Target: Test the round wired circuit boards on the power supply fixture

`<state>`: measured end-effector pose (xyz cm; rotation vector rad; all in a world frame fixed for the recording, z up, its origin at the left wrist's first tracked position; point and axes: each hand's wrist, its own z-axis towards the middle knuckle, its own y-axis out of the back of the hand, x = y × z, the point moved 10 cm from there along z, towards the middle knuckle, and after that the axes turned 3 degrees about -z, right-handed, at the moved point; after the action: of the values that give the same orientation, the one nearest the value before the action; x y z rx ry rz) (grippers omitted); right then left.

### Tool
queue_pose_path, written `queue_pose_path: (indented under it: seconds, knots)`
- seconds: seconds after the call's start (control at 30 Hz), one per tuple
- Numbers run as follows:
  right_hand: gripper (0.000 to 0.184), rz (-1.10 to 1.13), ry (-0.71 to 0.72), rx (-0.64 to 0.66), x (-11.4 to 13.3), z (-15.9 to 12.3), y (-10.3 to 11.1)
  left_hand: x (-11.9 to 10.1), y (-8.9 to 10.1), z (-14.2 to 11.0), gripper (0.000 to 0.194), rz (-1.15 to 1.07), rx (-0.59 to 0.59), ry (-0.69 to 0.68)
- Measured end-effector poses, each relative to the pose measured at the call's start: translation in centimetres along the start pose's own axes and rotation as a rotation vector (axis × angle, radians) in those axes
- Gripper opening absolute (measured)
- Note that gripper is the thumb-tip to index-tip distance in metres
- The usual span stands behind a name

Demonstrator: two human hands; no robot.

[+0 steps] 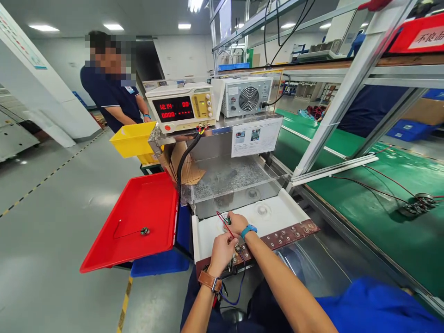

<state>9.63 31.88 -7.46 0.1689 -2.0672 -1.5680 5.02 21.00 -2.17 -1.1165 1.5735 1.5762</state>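
Inspector: State the position of the workpiece.

Recorder: A small green circuit board (227,221) lies toward the left end of a white trough (291,215), partly covered by fingers. A thin red wire (225,225) arches beside it and slants down toward the brown strip (291,233).

Inspector: Condition of the hands?

Recorder: The right hand (238,224) is curled, its fingertips gripping the board's edge. The left hand (222,250) is nearly closed, thumb and forefinger pinching the red wire just above the strip. Its remaining fingers are folded; whether they hold anything cannot be told.

Inspector: Materials and shapes?

Recorder: The trough is smooth and matt, with a round disc set in its floor. The strip along its front edge carries bright round metal studs. A blue wire (243,277) hangs below it in a loop. Behind stands a clear, glossy panel (229,195), and beyond that a mottled metal plate (229,175).

Inspector: Surroundings?

Recorder: On the left, a shallow red tray (149,199) with raised edges bears a second board (144,231). Above the plate, a boxy power supply (183,108) shows 12.14 and 0.000 in red digits. A co-worker (114,92) stands behind a yellow bin (133,138).
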Motion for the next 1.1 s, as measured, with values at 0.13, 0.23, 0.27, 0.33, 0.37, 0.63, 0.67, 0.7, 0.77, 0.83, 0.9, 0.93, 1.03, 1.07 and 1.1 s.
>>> queue_pose_path:
  seconds: [0.13,0.23,0.27,0.33,0.37,0.63,0.67,0.7,0.77,0.83,0.9,0.93,1.03,1.07,1.1]
  knots:
    - [0.039,0.014,-0.014,0.008,-0.1,-0.1,0.2,0.3,0.1,-0.1,0.024,-0.011,-0.011,0.006]
    - [0.044,0.057,-0.025,0.017,-0.1,-0.1,0.2,0.4,-0.1,0.1,0.025,0.01,0.007,0.01]
    - [0.047,0.087,-0.03,0.009,0.0,-0.1,0.4,0.3,-0.2,0.3,0.025,0.025,0.011,0.008]
    - [0.055,0.182,-0.04,-0.07,-0.2,-0.5,1.8,0.1,-0.2,0.5,0.027,0.034,0.017,0.0]
    - [0.056,0.246,-0.051,-0.152,-0.7,-1.0,3.1,0.1,-0.2,0.6,0.028,0.03,0.019,-0.004]
    - [0.033,0.419,-0.363,-0.961,-19.4,-17.4,18.4,1.9,-1.1,2.8,0.038,0.043,0.078,0.014]
    - [0.035,0.369,-0.475,-1.032,-22.9,-21.4,19.7,2.2,-1.3,3.2,0.04,0.062,0.091,0.02]
    - [0.037,0.313,-0.605,-1.088,-26.2,-25.6,20.5,2.5,-1.5,3.4,0.042,0.077,0.107,0.026]
    - [0.04,0.17,-0.888,-1.127,-32.1,-33.6,21.1,2.9,-1.7,3.5,0.045,0.101,0.133,0.039]
    - [0.045,0.033,-1.172,-1.076,-37.0,-40.1,20.3,3.3,-1.7,3.5,0.046,0.105,0.144,0.045]
    - [0.053,0.014,-1.414,-0.926,-41.0,-44.4,18.0,3.5,-1.6,3.5,0.046,0.095,0.136,0.049]
    - [0.055,0.025,-1.449,-0.842,-42.5,-45.6,16.8,3.5,-1.6,3.5,0.045,0.087,0.129,0.045]
    - [0.048,0.057,-1.377,-0.745,-44.7,-47.4,14.5,3.2,-1.5,3.4,0.043,0.061,0.101,0.033]
    - [0.044,0.071,-1.363,-0.771,-44.9,-48.1,14.1,3.0,-1.4,3.2,0.042,0.052,0.09,0.03]
    - [0.039,0.075,-1.356,-0.825,-44.8,-48.9,13.8,2.7,-1.3,3.0,0.041,0.04,0.079,0.028]
